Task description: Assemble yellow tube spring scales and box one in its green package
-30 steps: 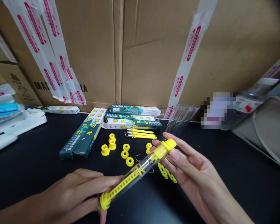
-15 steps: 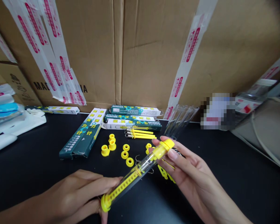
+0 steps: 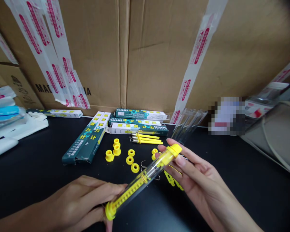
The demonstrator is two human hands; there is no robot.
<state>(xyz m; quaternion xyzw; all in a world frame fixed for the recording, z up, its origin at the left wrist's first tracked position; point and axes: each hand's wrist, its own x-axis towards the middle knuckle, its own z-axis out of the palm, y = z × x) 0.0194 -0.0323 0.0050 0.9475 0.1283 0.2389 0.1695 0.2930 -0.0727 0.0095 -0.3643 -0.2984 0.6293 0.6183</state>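
A clear plastic tube spring scale (image 3: 145, 180) with yellow end caps and a yellow graduated strip lies slanted across the view, held in both hands. My left hand (image 3: 82, 196) wraps around its lower part near the cap (image 3: 110, 211). My right hand (image 3: 198, 170) pinches the upper end below the other cap (image 3: 176, 149) between thumb and fingers. Just beyond the tube lie small yellow plastic rings (image 3: 130, 159), thin wire hooks (image 3: 143, 166) and flat yellow pieces (image 3: 171, 178), partly hidden by my right hand.
Dark green and white boxes (image 3: 83, 138) and yellow hooked rods (image 3: 146, 137) lie on the black table (image 3: 38, 161). Several clear tubes (image 3: 188, 124) stand beyond my right hand. Taped cardboard cartons (image 3: 159, 58) form the back; white packets (image 3: 16, 129) lie left.
Since half a second ago, the upper end of the tube has swung slightly right with my right hand. My left hand has barely moved.
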